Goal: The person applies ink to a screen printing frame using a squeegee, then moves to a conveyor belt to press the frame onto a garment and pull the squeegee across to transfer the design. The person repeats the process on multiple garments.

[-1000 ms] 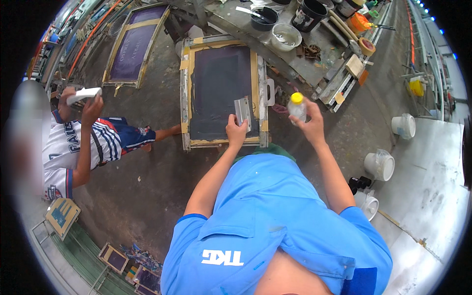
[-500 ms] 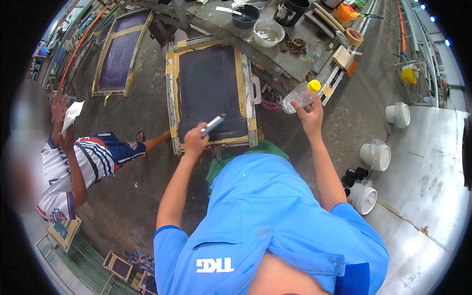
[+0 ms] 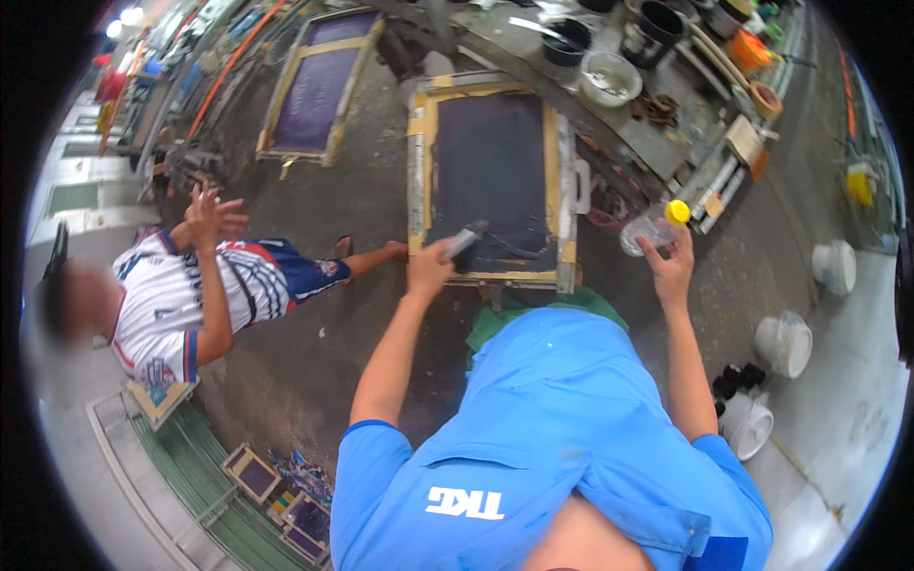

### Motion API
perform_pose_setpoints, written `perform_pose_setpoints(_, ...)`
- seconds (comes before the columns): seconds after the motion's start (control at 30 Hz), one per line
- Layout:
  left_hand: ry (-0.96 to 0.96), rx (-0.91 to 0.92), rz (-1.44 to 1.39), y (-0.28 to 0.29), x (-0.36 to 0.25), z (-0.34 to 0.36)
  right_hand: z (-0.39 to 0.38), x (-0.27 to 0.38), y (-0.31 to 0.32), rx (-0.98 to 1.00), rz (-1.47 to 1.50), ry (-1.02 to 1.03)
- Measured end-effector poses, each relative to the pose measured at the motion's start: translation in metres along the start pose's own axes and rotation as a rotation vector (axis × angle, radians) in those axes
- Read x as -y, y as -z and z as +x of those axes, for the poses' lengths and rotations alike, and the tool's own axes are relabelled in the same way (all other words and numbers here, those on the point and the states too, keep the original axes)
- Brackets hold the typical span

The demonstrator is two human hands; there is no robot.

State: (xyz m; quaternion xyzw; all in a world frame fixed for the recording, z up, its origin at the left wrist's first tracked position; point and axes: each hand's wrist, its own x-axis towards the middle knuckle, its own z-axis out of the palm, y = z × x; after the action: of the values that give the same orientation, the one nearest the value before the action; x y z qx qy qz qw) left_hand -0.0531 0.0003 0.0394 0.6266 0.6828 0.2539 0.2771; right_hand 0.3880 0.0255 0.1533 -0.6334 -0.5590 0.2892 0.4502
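Note:
My left hand [image 3: 430,268] grips a grey metal-edged scraper [image 3: 466,240] low on the dark mesh of a screen frame [image 3: 490,167] bordered by yellowish tape. A dark, slightly streaked coating covers the mesh. Right of the frame, my right hand [image 3: 672,262] is wrapped round a clear plastic bottle [image 3: 645,236] with a yellow cap, held tilted over the floor beside the workbench's lower corner. I cannot make out how much the bottle contains.
A workbench [image 3: 657,143] holds dark pots, a pale bowl [image 3: 609,88], rolls and tools. Another purple screen [image 3: 309,100] stands upper left. A co-worker [image 3: 190,305] is on my left, hands raised. White buckets [image 3: 781,347] line the right side.
The bottle has tipped from upright to slanted. My left hand has brought the scraper toward the mesh's lower left. The co-worker's white sheet no longer shows. The view has shifted.

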Motion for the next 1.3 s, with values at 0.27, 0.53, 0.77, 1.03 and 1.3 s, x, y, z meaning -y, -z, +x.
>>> perform_pose_setpoints(0.27, 0.209, -0.272, -0.182, -0.065, -0.026, 0.001, -0.005, 0.002, 0.000, 0.025, -0.024, 0.012)
perform_pose_setpoints(0.53, 0.257, -0.086, -0.534, -0.131, -0.102, 0.017, -0.007, 0.031, -0.032, 0.236, -0.203, 0.140)
perform_pose_setpoints(0.77, 0.257, -0.183, -0.355, -0.072, -0.016, 0.002, 0.000, 0.017, -0.056, 0.784, -0.715, 0.311)
perform_pose_setpoints(1.03, 0.233, -0.400, -0.286, -0.006, 0.011, 0.012, 0.010, -0.015, -0.126, 1.183, -1.109, 0.465)
perform_pose_setpoints(1.3, 0.245, -0.384, -0.203, -0.001, 0.009, 0.019, 0.001, 0.005, -0.181, 1.138, -0.967, 0.588)
